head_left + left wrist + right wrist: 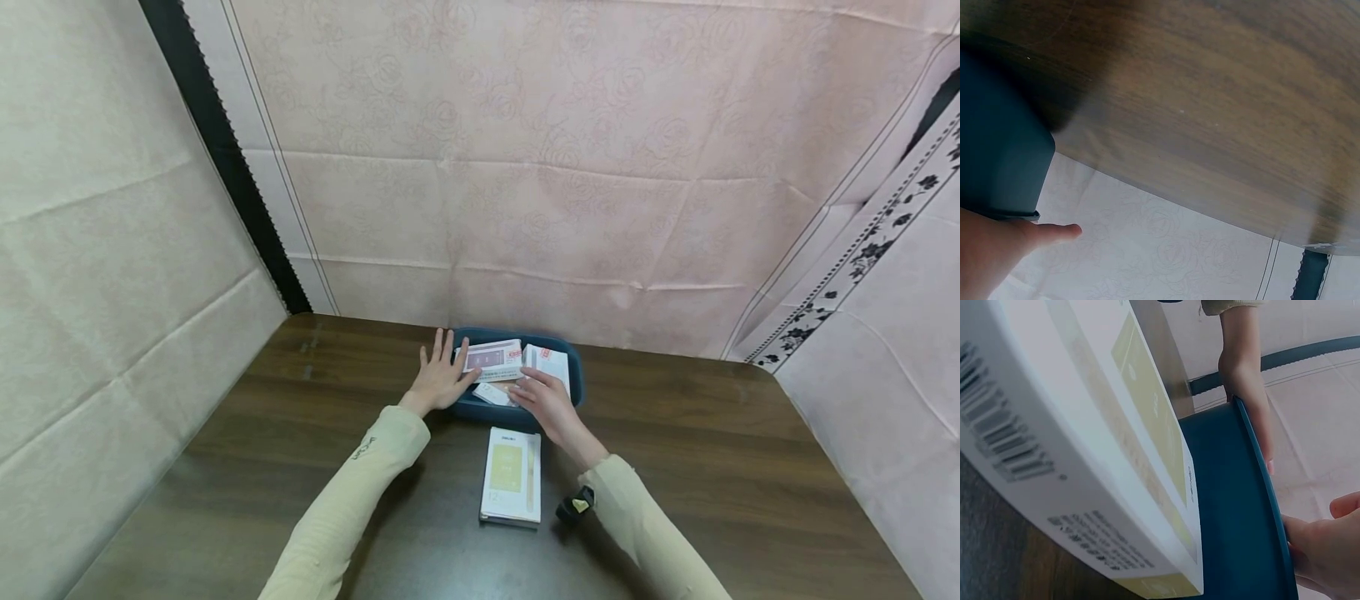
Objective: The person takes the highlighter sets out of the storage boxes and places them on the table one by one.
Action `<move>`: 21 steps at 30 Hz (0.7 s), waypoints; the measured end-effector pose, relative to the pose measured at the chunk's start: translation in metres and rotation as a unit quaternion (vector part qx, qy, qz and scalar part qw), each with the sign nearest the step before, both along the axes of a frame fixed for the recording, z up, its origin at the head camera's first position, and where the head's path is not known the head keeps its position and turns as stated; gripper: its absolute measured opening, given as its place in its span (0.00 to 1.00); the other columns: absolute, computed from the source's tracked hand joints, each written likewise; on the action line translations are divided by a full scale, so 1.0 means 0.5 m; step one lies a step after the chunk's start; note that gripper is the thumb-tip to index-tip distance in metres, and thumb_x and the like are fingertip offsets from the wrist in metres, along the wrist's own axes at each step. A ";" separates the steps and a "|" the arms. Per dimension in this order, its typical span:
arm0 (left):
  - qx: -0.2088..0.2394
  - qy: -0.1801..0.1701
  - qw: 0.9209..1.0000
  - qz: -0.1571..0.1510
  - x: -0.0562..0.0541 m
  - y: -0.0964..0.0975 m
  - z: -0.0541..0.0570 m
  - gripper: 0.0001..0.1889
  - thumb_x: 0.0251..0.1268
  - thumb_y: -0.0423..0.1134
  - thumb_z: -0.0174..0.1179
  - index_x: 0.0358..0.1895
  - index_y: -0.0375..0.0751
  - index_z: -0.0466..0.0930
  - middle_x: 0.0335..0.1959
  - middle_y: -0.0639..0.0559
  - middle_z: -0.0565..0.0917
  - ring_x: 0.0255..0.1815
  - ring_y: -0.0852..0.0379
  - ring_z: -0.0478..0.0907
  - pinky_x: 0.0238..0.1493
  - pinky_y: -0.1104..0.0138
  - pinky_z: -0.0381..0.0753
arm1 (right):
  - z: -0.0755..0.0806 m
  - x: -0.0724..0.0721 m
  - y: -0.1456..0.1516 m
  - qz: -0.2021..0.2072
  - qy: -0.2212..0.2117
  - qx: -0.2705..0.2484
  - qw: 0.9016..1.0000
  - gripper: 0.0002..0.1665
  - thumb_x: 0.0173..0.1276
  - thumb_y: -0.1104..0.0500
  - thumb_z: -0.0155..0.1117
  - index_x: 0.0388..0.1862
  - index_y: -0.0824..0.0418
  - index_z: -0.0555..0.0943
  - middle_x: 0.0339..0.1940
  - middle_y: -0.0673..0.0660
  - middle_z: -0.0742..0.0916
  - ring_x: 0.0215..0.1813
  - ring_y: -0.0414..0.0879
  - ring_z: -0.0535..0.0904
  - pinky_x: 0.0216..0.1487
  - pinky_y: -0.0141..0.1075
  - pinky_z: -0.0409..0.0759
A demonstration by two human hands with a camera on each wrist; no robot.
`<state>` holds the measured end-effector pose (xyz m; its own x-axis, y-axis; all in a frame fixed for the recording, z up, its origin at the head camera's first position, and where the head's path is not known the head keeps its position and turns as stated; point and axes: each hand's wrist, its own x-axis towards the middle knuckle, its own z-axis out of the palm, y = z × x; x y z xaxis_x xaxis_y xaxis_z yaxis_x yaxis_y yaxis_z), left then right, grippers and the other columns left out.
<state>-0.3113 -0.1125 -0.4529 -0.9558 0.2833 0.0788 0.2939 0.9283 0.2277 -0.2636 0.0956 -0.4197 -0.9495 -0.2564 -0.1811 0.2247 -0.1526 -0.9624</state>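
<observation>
A dark blue plastic bin (576, 375) stands near the back edge of the table. My left hand (441, 379) rests at its left rim with fingers spread straight. Inside the bin are a white box with a purple-grey panel (491, 358), another white box (547, 364) on the right, and a small white item (492, 394) at the front. Over the front right rim, my right hand (551, 408) reaches in with loosely bent fingers. Its fingertips are near the small white item, and no grip shows. The right wrist view shows the same hand (1329, 553) beside the bin wall (1235, 506).
In front of the bin, a white box with a yellow-green panel (510, 500) lies on the brown wooden table (262, 467). A small black device (576, 505) sits by the right sleeve. Pale patterned cloth (525, 167) hangs behind the table and at both sides.
</observation>
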 end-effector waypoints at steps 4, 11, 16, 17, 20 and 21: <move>0.005 0.000 1.000 -0.002 0.001 0.000 0.001 0.36 0.66 0.62 0.30 0.71 0.45 0.40 0.72 0.39 0.35 0.72 0.42 0.26 0.65 0.41 0.38 | -0.003 -0.006 -0.007 -0.006 -0.001 -0.006 1.000 0.27 0.70 0.63 0.41 0.66 0.71 0.55 0.65 0.69 0.64 0.63 0.63 0.65 0.61 0.44 0.65; 0.007 0.001 1.000 -0.001 0.002 0.000 0.001 0.36 0.66 0.63 0.30 0.71 0.46 0.39 0.72 0.39 0.36 0.72 0.42 0.26 0.65 0.41 0.38 | -0.005 -0.012 -0.015 -0.017 -0.006 -0.017 1.000 0.29 0.69 0.64 0.42 0.67 0.69 0.52 0.66 0.68 0.64 0.63 0.62 0.65 0.61 0.43 0.65; 0.011 0.008 1.000 -0.004 0.001 0.000 0.000 0.36 0.66 0.62 0.32 0.71 0.44 0.42 0.72 0.37 0.39 0.72 0.41 0.28 0.64 0.40 0.39 | -0.003 -0.019 -0.023 -0.040 -0.025 -0.014 0.999 0.30 0.68 0.64 0.43 0.68 0.67 0.51 0.65 0.68 0.64 0.63 0.60 0.67 0.61 0.43 0.66; 0.011 0.007 1.000 -0.004 0.001 0.000 0.000 0.36 0.66 0.62 0.32 0.71 0.44 0.42 0.72 0.37 0.38 0.72 0.41 0.28 0.64 0.40 0.39 | -0.003 -0.020 -0.025 -0.044 -0.028 -0.012 0.999 0.30 0.68 0.64 0.43 0.68 0.67 0.50 0.65 0.68 0.65 0.63 0.60 0.67 0.61 0.43 0.66; 0.009 0.003 1.000 -0.003 0.001 -0.001 0.001 0.36 0.66 0.62 0.32 0.71 0.45 0.41 0.72 0.38 0.37 0.72 0.41 0.27 0.65 0.40 0.39 | 0.000 -0.023 -0.032 -0.055 -0.039 -0.009 0.998 0.31 0.69 0.62 0.43 0.68 0.65 0.50 0.64 0.67 0.65 0.63 0.60 0.66 0.62 0.43 0.66; 0.010 0.001 1.000 -0.002 0.000 -0.002 0.001 0.36 0.66 0.62 0.32 0.71 0.45 0.40 0.72 0.38 0.37 0.72 0.41 0.26 0.65 0.40 0.38 | 0.000 -0.024 -0.035 -0.056 -0.039 -0.009 0.998 0.31 0.69 0.62 0.43 0.68 0.65 0.49 0.64 0.68 0.65 0.63 0.60 0.66 0.62 0.44 0.66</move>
<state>-0.3111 -0.1134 -0.4524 -0.9543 0.2861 0.0860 0.2986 0.9225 0.2448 -0.2754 0.0783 -0.4195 -0.9553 -0.1539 -0.2526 0.2803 -0.1986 -0.9391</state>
